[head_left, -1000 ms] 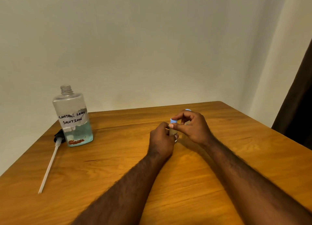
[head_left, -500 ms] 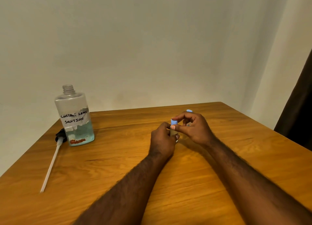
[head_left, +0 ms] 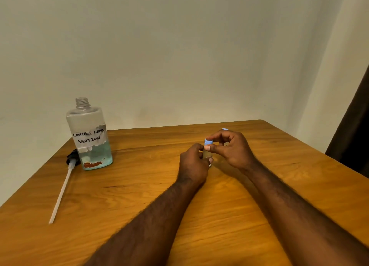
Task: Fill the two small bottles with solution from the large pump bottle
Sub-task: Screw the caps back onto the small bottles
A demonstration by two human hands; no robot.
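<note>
Being gripped upright by the left hand (head_left: 192, 162), a small clear bottle (head_left: 207, 155) is pinched at its light-blue cap (head_left: 207, 141) by the right hand (head_left: 232, 148), a second blue cap (head_left: 225, 129) half hidden behind; the large uncapped solution bottle (head_left: 89, 134) and black pump (head_left: 71, 159) are set well left.

The left hand (head_left: 192, 161) and right hand (head_left: 232, 147) hide most of the small bottle (head_left: 207, 154); only a blue cap (head_left: 225, 129) tip shows behind the right hand.
</note>
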